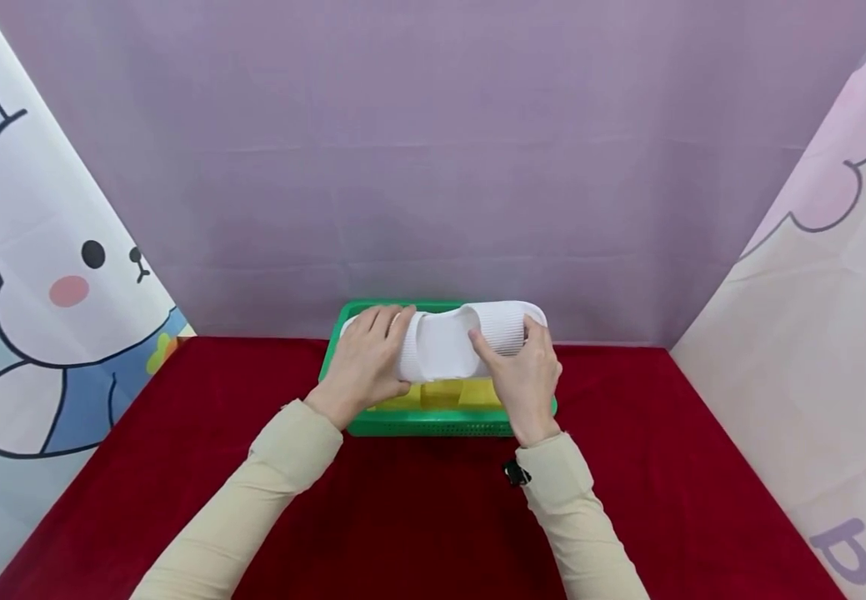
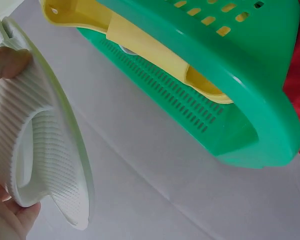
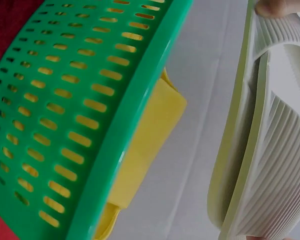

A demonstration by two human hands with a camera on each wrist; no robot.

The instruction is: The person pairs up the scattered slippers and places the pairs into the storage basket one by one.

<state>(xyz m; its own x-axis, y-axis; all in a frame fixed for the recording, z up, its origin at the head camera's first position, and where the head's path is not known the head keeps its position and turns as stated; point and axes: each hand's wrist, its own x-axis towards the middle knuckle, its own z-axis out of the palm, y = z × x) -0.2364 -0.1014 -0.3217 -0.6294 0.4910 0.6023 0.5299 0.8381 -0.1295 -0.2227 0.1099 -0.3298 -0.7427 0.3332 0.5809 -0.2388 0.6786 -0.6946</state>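
Head view: both hands hold one white slipper [image 1: 451, 340] sideways over a green basket [image 1: 433, 427] that sits at the far edge of the red tablecloth [image 1: 417, 517], against the purple backdrop [image 1: 433, 150]. Left hand [image 1: 367, 360] has fingers wrapped over the heel end, right hand [image 1: 526, 373] has fingers curled on the ribbed strap at the toe end (thumb side hidden, can't tell how it lies). Slipper is above the basket, and I can't tell whether it touches the rim. A yellow slipper [image 1: 440, 393] lies inside the basket, just below the white one. Beige sleeves on both arms, and cartoon rabbit panels stand left and right. Left wrist view: white slipper [image 2: 45, 155] close up, ribbed surface facing camera, a fingertip pressed on its upper edge and the palm under the lower end, so the grip is closed round it. Green basket [image 2: 240, 100] apart from it, with the yellow slipper [image 2: 150, 50] inside. Right wrist view: white slipper [image 3: 270, 140] edge-on at right, one fingertip on its top, well clear of the perforated green basket [image 3: 80, 100] wall, yellow slipper [image 3: 150, 140] poking out past the rim.
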